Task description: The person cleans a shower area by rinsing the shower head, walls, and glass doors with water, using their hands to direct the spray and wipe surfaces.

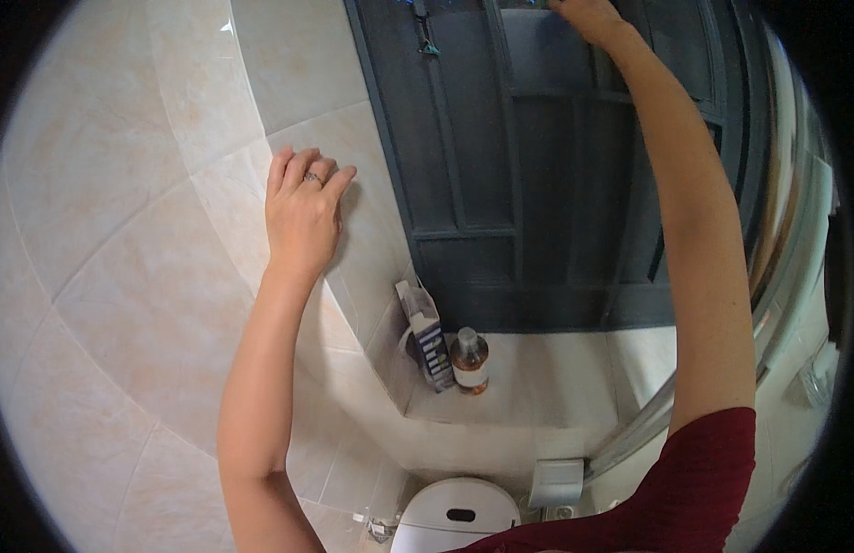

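Observation:
My left hand (pixel 306 207) rests on the corner of the tiled wall (pixel 316 124) beside a window recess, fingers bent and apart, a ring on one finger, nothing held. My right hand (pixel 589 17) reaches up to the dark window frame (pixel 516 186) at the top edge of the view; its fingertips are cut off, so whether it holds anything is hidden. A small latch or fitting (pixel 427 47) sits on the frame at the upper left of the window.
On the tiled sill (pixel 537 380) stand a bottle of amber liquid (pixel 470 363) and an open box (pixel 430 345). Below are a white toilet cistern lid with a dark oval button (pixel 461 494) and a metal paper holder (pixel 557 482). A curved rail and glass lie at right.

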`<move>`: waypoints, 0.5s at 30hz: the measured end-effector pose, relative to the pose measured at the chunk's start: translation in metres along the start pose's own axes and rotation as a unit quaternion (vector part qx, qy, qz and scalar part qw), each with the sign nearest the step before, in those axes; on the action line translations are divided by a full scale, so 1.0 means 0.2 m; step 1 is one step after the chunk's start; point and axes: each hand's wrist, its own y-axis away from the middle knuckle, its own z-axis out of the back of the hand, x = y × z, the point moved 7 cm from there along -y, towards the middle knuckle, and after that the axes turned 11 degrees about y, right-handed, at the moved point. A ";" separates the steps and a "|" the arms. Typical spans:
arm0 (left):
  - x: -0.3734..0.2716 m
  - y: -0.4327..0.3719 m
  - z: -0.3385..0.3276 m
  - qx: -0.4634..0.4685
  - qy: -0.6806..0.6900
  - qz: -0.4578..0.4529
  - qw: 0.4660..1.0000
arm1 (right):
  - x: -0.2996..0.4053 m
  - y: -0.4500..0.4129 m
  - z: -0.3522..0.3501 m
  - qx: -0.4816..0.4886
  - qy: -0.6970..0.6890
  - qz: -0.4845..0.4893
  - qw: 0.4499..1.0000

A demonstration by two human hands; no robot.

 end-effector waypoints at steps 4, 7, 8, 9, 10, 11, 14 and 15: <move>-0.03 -0.01 -0.02 -0.016 0.024 0.006 1.000 | -0.06 -0.16 -0.22 -0.049 -0.035 0.001 0.998; -0.02 -0.01 -0.03 -0.023 0.015 0.000 1.000 | -0.15 -0.35 -0.12 -0.059 -0.123 -0.135 0.981; -0.02 -0.01 -0.02 -0.028 0.011 -0.006 1.000 | -0.20 -0.40 -0.12 -0.041 -0.148 -0.160 0.975; -0.02 -0.02 -0.03 -0.025 0.011 -0.006 1.000 | -0.24 -0.44 -0.13 -0.023 -0.171 -0.184 0.968; -0.02 -0.02 -0.03 -0.021 0.003 -0.010 1.000 | -0.21 -0.45 -0.13 -0.002 -0.158 -0.158 0.975; -0.03 -0.02 -0.04 -0.018 -0.002 -0.014 1.000 | -0.21 -0.44 -0.13 -0.004 -0.162 -0.157 0.974; -0.05 -0.04 -0.07 0.014 -0.021 -0.008 1.000 | -0.19 -0.40 -0.08 -0.044 -0.193 -0.084 0.977; -0.05 -0.04 -0.06 0.016 -0.022 -0.008 1.000 | -0.16 -0.39 -0.09 -0.045 -0.194 -0.083 0.976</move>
